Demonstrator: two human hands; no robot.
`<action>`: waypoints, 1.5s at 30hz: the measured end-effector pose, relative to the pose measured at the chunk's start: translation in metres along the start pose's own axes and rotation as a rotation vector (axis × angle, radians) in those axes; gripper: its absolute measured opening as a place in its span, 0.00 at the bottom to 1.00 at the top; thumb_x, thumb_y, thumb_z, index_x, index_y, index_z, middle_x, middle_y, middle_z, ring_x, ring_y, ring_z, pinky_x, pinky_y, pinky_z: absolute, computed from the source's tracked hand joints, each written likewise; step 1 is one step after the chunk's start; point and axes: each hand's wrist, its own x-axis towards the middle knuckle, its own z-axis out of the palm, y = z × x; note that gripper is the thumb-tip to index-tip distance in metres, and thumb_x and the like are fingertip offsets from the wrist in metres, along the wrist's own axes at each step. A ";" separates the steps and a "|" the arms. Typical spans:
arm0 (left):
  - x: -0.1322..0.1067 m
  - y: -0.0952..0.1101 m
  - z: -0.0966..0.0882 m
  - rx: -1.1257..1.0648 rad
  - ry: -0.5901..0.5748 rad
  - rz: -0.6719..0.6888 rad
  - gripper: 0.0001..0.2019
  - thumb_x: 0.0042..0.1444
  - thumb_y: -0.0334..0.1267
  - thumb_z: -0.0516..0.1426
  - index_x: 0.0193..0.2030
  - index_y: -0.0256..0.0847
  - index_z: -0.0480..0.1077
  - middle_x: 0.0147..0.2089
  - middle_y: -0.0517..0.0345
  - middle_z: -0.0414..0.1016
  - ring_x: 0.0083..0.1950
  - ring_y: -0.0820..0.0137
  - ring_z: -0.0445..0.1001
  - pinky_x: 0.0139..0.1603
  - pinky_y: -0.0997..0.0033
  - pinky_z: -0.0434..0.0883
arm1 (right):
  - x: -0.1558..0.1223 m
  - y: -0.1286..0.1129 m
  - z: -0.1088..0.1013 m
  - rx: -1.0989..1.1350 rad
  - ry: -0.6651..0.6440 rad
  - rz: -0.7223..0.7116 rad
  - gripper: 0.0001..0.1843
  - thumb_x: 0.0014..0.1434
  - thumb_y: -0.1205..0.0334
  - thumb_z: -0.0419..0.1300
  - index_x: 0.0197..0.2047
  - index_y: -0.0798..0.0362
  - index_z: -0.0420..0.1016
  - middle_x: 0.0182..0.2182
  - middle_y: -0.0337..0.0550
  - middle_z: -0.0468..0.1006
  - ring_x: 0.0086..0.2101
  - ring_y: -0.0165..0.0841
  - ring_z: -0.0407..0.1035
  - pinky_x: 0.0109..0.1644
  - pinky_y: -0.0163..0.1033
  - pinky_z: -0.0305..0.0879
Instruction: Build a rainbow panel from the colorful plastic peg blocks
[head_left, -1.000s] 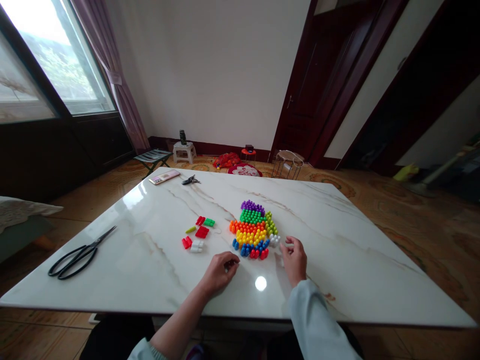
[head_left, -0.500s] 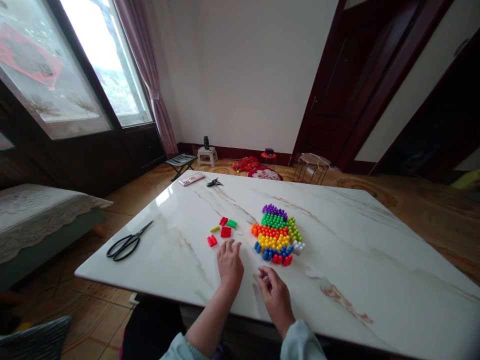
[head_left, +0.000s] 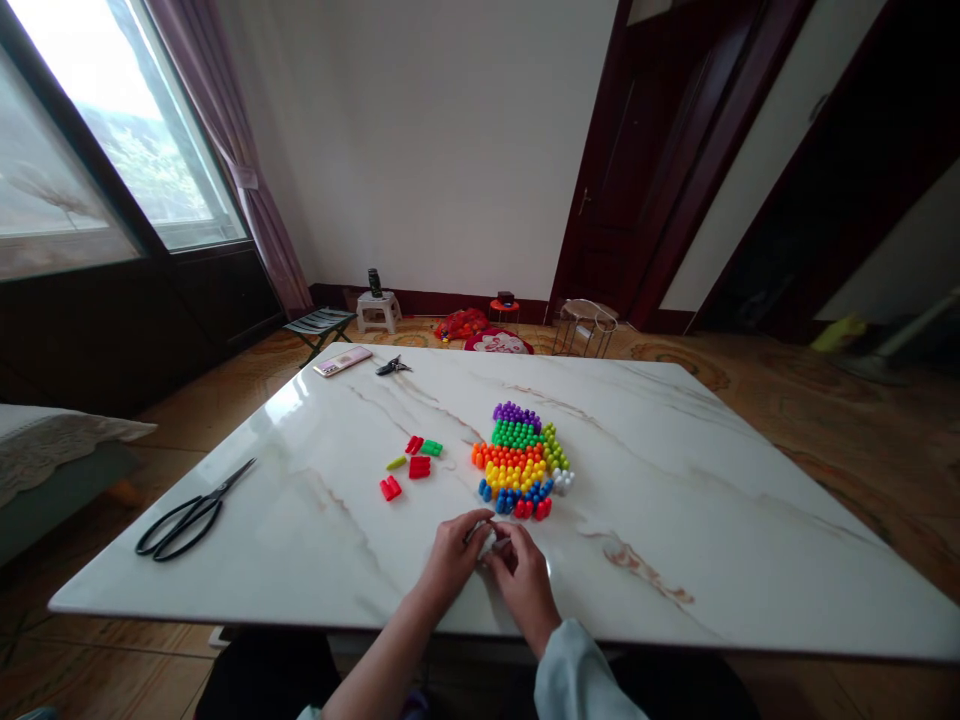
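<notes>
Apparently both hands [head_left: 452,550] [head_left: 526,578] hold white pieces [head_left: 487,544] inside table's front edge [head_left: 352,626].

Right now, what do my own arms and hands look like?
The left hand and right hand are ungloved. A loose, pale mint-green fabric sleeve reaches roughly to the right wrist; the left forearm is largely bare, with a pale sleeve edge just visible.

bead cluster [head_left: 517,458]: bands of purple, green, orange, yellow, blue, then red at the near edge; lime and white down the right side. held piece [head_left: 488,543]: white. loose pieces [head_left: 420,467]: three red, one green, one yellow-green. tabletop [head_left: 675,480]: white, veined brown and grey. scissors [head_left: 214,497]: black and dark grey. sleeve [head_left: 576,680]: pale blue-green. curtain [head_left: 255,195]: dusky mauve. door [head_left: 637,150]: deep maroon. mat [head_left: 499,343]: red, white pattern. wall [head_left: 450,150]: off-white.
</notes>
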 end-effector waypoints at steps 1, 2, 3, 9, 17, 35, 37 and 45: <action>0.000 -0.001 0.000 0.004 -0.005 0.006 0.12 0.61 0.35 0.52 0.48 0.40 0.73 0.41 0.54 0.80 0.40 0.70 0.77 0.45 0.71 0.72 | 0.000 0.000 0.000 0.021 0.004 0.002 0.16 0.51 0.70 0.58 0.45 0.52 0.71 0.36 0.42 0.76 0.31 0.30 0.71 0.37 0.34 0.71; -0.001 -0.001 -0.001 0.008 -0.013 0.021 0.13 0.61 0.35 0.51 0.49 0.40 0.72 0.43 0.54 0.79 0.42 0.69 0.77 0.47 0.70 0.72 | 0.000 -0.001 0.000 0.037 0.004 0.007 0.17 0.51 0.70 0.58 0.46 0.52 0.71 0.36 0.42 0.76 0.31 0.30 0.71 0.37 0.34 0.71; -0.001 -0.002 -0.002 0.010 -0.025 0.036 0.14 0.62 0.35 0.50 0.51 0.40 0.72 0.44 0.53 0.79 0.43 0.69 0.77 0.48 0.70 0.71 | 0.000 -0.001 0.000 0.052 0.000 0.013 0.17 0.51 0.70 0.58 0.46 0.52 0.71 0.36 0.42 0.76 0.31 0.30 0.71 0.37 0.34 0.71; -0.003 0.001 -0.007 -0.004 -0.112 0.048 0.17 0.63 0.35 0.49 0.56 0.41 0.69 0.49 0.52 0.77 0.48 0.67 0.75 0.52 0.68 0.69 | -0.001 -0.002 0.001 0.076 0.005 0.027 0.17 0.54 0.69 0.56 0.48 0.52 0.71 0.40 0.45 0.76 0.35 0.32 0.72 0.40 0.35 0.71; 0.000 -0.001 -0.005 -0.146 -0.149 -0.020 0.21 0.62 0.39 0.50 0.61 0.40 0.63 0.34 0.59 0.77 0.33 0.72 0.72 0.38 0.73 0.69 | 0.003 -0.009 -0.011 0.227 -0.111 0.106 0.18 0.53 0.67 0.61 0.48 0.51 0.72 0.40 0.43 0.76 0.35 0.32 0.70 0.40 0.36 0.69; 0.004 0.000 -0.001 -0.170 -0.181 -0.121 0.17 0.59 0.48 0.53 0.42 0.37 0.75 0.36 0.50 0.79 0.35 0.68 0.76 0.36 0.72 0.72 | 0.021 0.012 -0.064 -0.101 0.296 0.266 0.25 0.48 0.50 0.64 0.46 0.53 0.67 0.30 0.41 0.75 0.26 0.32 0.68 0.32 0.37 0.67; 0.004 -0.002 0.000 -0.213 -0.183 -0.148 0.19 0.60 0.49 0.51 0.42 0.36 0.74 0.34 0.51 0.79 0.33 0.68 0.76 0.36 0.72 0.72 | 0.034 0.025 -0.081 -0.273 0.311 0.297 0.24 0.46 0.50 0.63 0.43 0.53 0.68 0.31 0.43 0.75 0.26 0.33 0.68 0.33 0.39 0.66; 0.003 -0.006 0.003 -0.287 -0.172 -0.193 0.21 0.60 0.52 0.51 0.42 0.34 0.73 0.34 0.48 0.78 0.33 0.67 0.76 0.37 0.70 0.73 | 0.052 0.054 -0.091 -0.455 0.291 0.264 0.29 0.43 0.50 0.64 0.47 0.55 0.68 0.39 0.50 0.75 0.29 0.35 0.69 0.36 0.40 0.66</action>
